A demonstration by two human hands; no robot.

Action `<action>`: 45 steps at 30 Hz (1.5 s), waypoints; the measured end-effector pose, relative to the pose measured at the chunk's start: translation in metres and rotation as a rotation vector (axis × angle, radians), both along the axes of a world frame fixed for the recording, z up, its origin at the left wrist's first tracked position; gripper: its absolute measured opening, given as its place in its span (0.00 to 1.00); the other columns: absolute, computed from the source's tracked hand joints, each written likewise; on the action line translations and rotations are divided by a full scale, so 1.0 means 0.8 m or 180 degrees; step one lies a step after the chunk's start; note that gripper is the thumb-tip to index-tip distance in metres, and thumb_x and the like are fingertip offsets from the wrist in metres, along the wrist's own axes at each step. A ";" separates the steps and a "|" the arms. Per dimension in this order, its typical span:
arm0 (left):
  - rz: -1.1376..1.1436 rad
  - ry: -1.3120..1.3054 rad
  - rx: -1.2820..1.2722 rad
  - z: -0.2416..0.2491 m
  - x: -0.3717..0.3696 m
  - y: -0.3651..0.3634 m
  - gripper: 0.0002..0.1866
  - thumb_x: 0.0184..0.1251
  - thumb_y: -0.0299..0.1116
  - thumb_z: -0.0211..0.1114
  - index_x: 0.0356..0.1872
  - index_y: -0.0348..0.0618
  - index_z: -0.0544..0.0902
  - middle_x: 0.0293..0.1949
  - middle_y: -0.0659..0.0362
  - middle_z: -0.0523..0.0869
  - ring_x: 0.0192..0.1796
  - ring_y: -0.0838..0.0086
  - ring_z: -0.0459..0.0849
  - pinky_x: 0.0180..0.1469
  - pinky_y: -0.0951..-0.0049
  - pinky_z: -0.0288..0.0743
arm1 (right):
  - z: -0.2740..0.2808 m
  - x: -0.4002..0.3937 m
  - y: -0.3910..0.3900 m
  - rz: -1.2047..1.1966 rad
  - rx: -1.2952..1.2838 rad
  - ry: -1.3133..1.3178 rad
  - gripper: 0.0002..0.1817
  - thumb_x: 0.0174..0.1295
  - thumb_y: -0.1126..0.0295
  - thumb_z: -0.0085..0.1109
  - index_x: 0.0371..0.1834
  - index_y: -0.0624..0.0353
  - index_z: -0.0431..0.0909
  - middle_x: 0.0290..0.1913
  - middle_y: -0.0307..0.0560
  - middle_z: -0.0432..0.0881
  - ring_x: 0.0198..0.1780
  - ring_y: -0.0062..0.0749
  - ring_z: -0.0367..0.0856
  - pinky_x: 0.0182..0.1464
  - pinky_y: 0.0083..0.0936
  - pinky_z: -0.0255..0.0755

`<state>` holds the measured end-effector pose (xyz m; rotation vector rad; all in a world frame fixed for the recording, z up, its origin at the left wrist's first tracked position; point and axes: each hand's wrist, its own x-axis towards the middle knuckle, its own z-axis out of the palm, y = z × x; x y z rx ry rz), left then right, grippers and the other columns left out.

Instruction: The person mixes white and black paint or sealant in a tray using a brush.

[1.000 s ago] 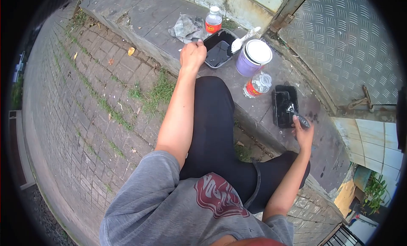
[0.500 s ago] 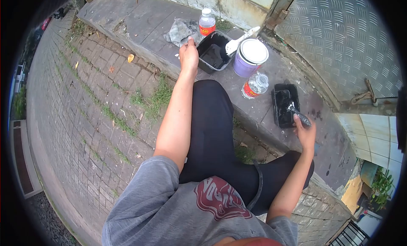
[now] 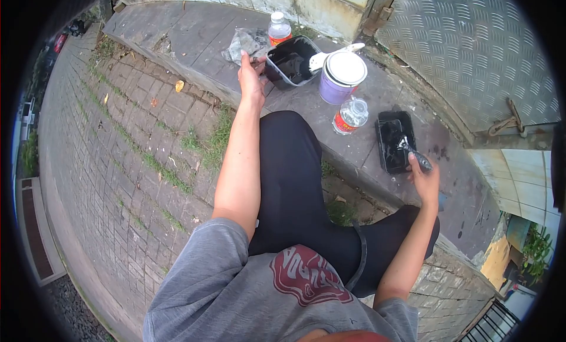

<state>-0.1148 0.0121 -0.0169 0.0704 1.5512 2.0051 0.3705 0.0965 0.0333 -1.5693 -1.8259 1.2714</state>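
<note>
My left hand point(image 3: 250, 77) reaches forward and grips the near rim of a black plastic tray point(image 3: 292, 59), which is tipped up on the concrete ledge point(image 3: 194, 32). A white-handled brush point(image 3: 330, 54) lies across that tray, against a purple bucket with a white lid point(image 3: 342, 71). My right hand point(image 3: 425, 182) holds a dark paintbrush point(image 3: 413, 156) whose bristles rest in a second black tray point(image 3: 394, 143) smeared with black paint. My black-clad legs lie between the two hands.
A clear bottle with a red label point(image 3: 349, 116) lies between the trays, another point(image 3: 279, 28) stands behind the tipped tray beside a crumpled grey rag point(image 3: 246, 41). A checker-plate metal door point(image 3: 471, 47) rises at the right. Brick paving with grass point(image 3: 135, 147) spreads left.
My left hand has lifted the near edge of the far tray, tipping it from flat to steeply tilted. My right hand and its brush have stayed at the other tray.
</note>
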 end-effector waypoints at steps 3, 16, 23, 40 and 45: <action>-0.0494 0.0024 -0.0142 -0.002 -0.005 -0.007 0.46 0.76 0.72 0.52 0.75 0.38 0.67 0.73 0.47 0.71 0.73 0.53 0.70 0.68 0.32 0.65 | 0.000 0.000 0.001 0.0007 -0.0018 0.0040 0.21 0.71 0.55 0.71 0.42 0.67 0.85 0.27 0.40 0.84 0.24 0.19 0.77 0.27 0.20 0.72; -0.0777 0.3108 -0.1351 0.030 0.022 0.009 0.66 0.31 0.48 0.94 0.76 0.33 0.66 0.71 0.42 0.73 0.73 0.54 0.75 0.74 0.56 0.70 | 0.001 0.001 0.001 0.0066 -0.0007 0.0032 0.23 0.71 0.53 0.71 0.43 0.68 0.86 0.27 0.39 0.83 0.24 0.19 0.78 0.28 0.20 0.72; -0.0858 0.2996 -0.1613 0.006 0.011 -0.011 0.61 0.31 0.37 0.93 0.73 0.36 0.68 0.63 0.47 0.80 0.65 0.56 0.81 0.70 0.61 0.76 | 0.002 -0.001 0.000 0.0075 0.0042 0.0023 0.22 0.71 0.54 0.71 0.41 0.68 0.86 0.26 0.40 0.83 0.23 0.19 0.78 0.27 0.21 0.72; -0.0886 0.1788 0.0306 0.036 0.017 -0.040 0.54 0.42 0.18 0.87 0.73 0.38 0.64 0.65 0.51 0.79 0.64 0.66 0.83 0.69 0.65 0.77 | -0.003 0.012 0.002 -0.0197 -0.0202 0.0503 0.18 0.71 0.58 0.70 0.39 0.66 0.85 0.26 0.40 0.85 0.24 0.18 0.77 0.27 0.20 0.71; -0.0745 0.1932 0.0689 0.076 0.042 -0.034 0.48 0.44 0.17 0.86 0.70 0.41 0.70 0.62 0.54 0.82 0.61 0.69 0.85 0.63 0.67 0.81 | -0.025 0.018 0.012 -0.0204 0.1198 -0.0006 0.16 0.69 0.64 0.68 0.29 0.66 0.85 0.21 0.40 0.84 0.22 0.19 0.79 0.26 0.22 0.72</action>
